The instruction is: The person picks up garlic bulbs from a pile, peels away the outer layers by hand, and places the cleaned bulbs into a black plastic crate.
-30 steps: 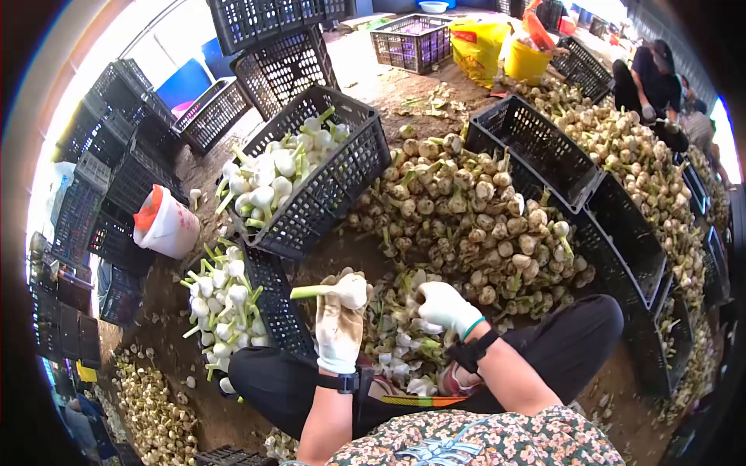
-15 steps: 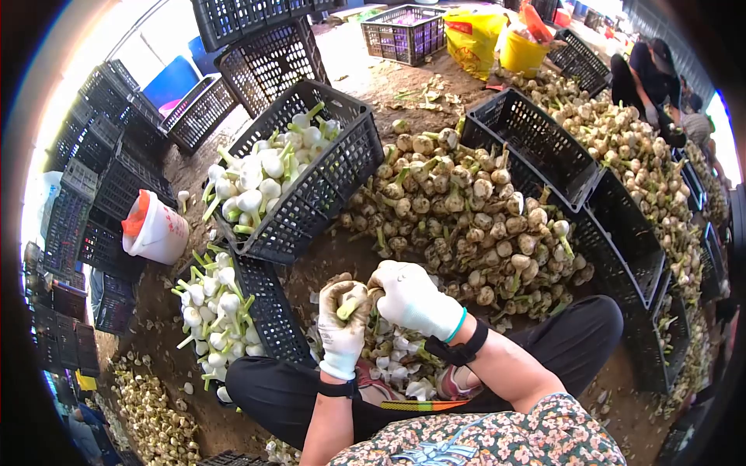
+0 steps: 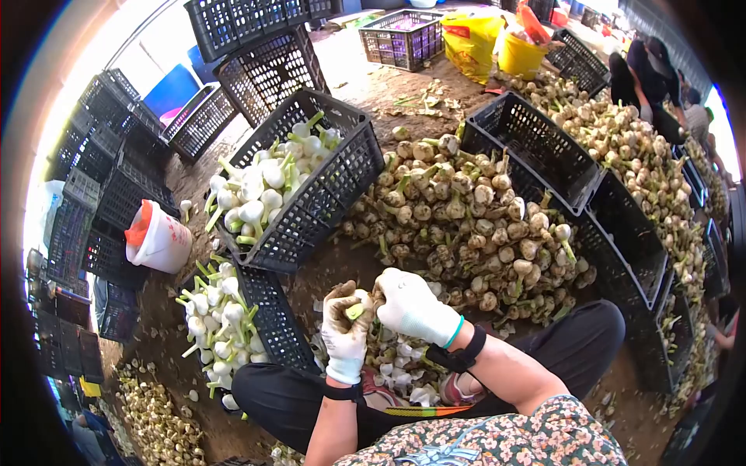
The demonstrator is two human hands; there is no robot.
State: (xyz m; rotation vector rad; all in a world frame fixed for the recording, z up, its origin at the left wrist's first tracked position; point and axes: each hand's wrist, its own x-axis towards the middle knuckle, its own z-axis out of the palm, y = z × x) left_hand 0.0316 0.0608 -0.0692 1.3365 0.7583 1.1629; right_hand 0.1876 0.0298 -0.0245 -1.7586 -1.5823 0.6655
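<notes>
My left hand, in a soiled white glove, is closed around a garlic bulb whose green stem end points toward me. Right beside it my right hand, in a cleaner white glove, has its fingers pressed together against the bulb; whatever sits between those fingers is hidden. Loose peelings lie on the ground below both hands. Beyond them is a heap of unpeeled, soil-brown garlic. Peeled white bulbs with green stems fill part of a tilted black crate.
More white bulbs lie in a second crate at left, near a white bucket. Empty black crates stand at right. Yellow bags are at the back. A person in dark clothing is at upper right.
The view has shifted slightly. My left hand has turned a little, so the bulb's cut stem shows at a different angle. Both hands remain close together.
</notes>
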